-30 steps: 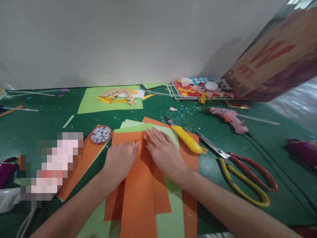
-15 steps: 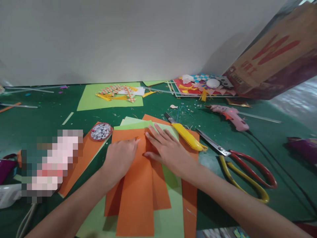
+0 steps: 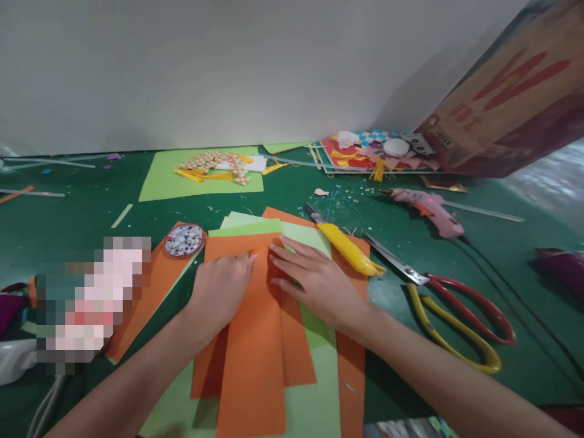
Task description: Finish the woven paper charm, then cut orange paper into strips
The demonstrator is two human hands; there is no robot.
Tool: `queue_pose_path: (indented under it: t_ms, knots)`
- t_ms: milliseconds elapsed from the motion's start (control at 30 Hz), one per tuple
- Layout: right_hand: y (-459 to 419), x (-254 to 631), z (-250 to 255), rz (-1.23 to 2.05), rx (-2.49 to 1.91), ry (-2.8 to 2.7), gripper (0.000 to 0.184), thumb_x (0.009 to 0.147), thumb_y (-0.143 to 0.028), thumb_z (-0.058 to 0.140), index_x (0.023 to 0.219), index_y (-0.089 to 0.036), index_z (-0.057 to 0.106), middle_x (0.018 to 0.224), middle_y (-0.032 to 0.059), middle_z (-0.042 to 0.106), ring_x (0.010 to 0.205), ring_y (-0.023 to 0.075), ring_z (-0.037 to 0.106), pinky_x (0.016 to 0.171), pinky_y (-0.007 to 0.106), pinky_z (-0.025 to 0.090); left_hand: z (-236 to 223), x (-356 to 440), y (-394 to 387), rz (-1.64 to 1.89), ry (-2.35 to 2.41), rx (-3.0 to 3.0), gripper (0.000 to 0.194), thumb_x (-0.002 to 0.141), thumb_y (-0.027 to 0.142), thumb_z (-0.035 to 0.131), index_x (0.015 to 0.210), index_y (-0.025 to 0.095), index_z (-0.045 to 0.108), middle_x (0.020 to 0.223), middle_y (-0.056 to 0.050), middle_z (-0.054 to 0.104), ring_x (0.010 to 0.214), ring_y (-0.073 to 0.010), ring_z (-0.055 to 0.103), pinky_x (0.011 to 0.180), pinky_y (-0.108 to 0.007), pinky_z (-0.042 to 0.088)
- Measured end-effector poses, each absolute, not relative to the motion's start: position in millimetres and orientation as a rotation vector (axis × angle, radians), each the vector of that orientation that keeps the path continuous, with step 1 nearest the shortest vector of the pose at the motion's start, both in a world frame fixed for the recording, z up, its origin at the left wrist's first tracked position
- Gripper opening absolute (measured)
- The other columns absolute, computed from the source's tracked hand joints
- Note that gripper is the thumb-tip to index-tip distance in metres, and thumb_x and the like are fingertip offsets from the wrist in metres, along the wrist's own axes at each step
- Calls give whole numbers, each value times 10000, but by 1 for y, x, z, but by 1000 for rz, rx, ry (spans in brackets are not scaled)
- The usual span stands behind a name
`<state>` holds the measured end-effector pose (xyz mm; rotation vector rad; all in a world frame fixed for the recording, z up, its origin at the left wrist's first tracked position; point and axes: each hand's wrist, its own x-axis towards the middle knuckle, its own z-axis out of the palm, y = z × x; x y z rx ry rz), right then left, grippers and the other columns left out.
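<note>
An orange paper strip (image 3: 253,371) runs toward me, over other orange and green sheets. My left hand (image 3: 221,286) is closed on this orange paper, its fingers curled and thumb pressed near the top. Opposite it, my right hand (image 3: 322,286) lies open with fingers stretched out, the tips touching the same paper. Pale green paper (image 3: 314,413) forms part of the stack underneath. A yellow utility knife (image 3: 349,250) rests just beyond my right hand, on the stack's right edge. What lies under my left fingers is hidden.
Scissors (image 3: 417,278) with red and yellow handles lie at the right. Behind them is a pink glue gun (image 3: 431,210) with a cord. A round container of googly eyes (image 3: 184,240) sits left. Woven paper crafts (image 3: 214,167) lie at the back; a paper bag (image 3: 506,103) stands back right.
The fingers of my right hand have drawn closer together and slid slightly down the paper. My left hand keeps its place on the strip. The view has shifted slightly.
</note>
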<state>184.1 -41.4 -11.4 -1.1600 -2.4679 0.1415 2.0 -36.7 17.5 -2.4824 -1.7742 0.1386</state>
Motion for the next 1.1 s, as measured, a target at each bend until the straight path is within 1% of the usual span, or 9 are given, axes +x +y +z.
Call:
queue_pose_path:
  t_ms: [167, 233, 300, 367, 433, 533, 633, 700, 1100]
  knots:
    - [-43, 184, -17, 193, -1162, -2437, 449, 853, -410, 567, 1233, -173, 596, 1316, 112, 546, 1304, 294, 403, 1053, 519, 375, 17, 1, -36, 65, -1864, -2523, 384, 947, 275, 349, 632, 167, 540, 494, -40, 539, 447, -179, 541, 430, -253, 171]
    - [-41, 185, -16, 308, -1187, -2339, 575, 802, -476, 611, 1282, -166, 553, 1349, 129, 513, 1317, 305, 382, 1067, 527, 347, 17, 0, -35, -67, -1929, -2534, 375, 927, 280, 380, 570, 187, 450, 453, 0, 444, 407, -150, 460, 431, -253, 169]
    - [-39, 186, -12, 502, -1248, -2134, 647, 779, -516, 620, 1315, -171, 515, 1368, 141, 497, 1294, 309, 418, 1043, 517, 378, 17, -2, -34, -329, -2005, -2582, 411, 915, 302, 382, 522, 210, 307, 427, 44, 303, 371, -109, 323, 422, -253, 165]
    - [-38, 186, -5, 774, -1314, -1851, 631, 789, -531, 596, 1312, -190, 510, 1300, 144, 564, 1176, 292, 543, 933, 471, 484, 18, -2, -35, -690, -2056, -2674, 433, 914, 339, 363, 536, 220, 190, 442, 65, 195, 378, -84, 203, 408, -251, 153]
    - [-39, 185, 1, 1106, -1311, -1619, 556, 788, -543, 579, 1221, -194, 574, 1093, 124, 669, 939, 245, 654, 751, 386, 555, 19, -1, -36, -1026, -2081, -2764, 436, 912, 372, 360, 564, 220, 144, 472, 68, 153, 406, -75, 151, 398, -247, 143]
    - [-42, 180, 9, 1578, -1236, -1405, 399, 758, -544, 602, 918, -183, 661, 729, 40, 660, 586, 152, 611, 524, 282, 502, 23, 3, -39, -1293, -2140, -2816, 435, 897, 382, 382, 577, 221, 135, 508, 64, 135, 438, -74, 133, 392, -244, 138]
    - [-46, 175, 13, 1734, -1274, -1301, 348, 684, -504, 679, 645, -171, 587, 544, -32, 518, 459, 90, 481, 440, 232, 397, 25, 5, -42, -1361, -2184, -2870, 428, 886, 382, 381, 577, 222, 132, 520, 62, 121, 446, -76, 128, 388, -243, 141]
    - [-48, 174, 12, 1713, -1316, -1305, 372, 649, -491, 702, 570, -172, 528, 510, -52, 449, 461, 79, 443, 440, 223, 356, 25, 6, -42, -1377, -2195, -2908, 428, 882, 394, 379, 577, 223, 133, 526, 61, 117, 449, -77, 127, 388, -244, 138]
    - [-47, 173, 16, 1718, -1313, -1183, 416, 544, -522, 756, 528, -176, 524, 505, -51, 455, 461, 81, 437, 463, 246, 345, 27, 5, -44, -1186, -2375, -3008, 459, 849, 452, 409, 559, 213, 146, 537, 67, 116, 476, -75, 126, 418, -249, 122]
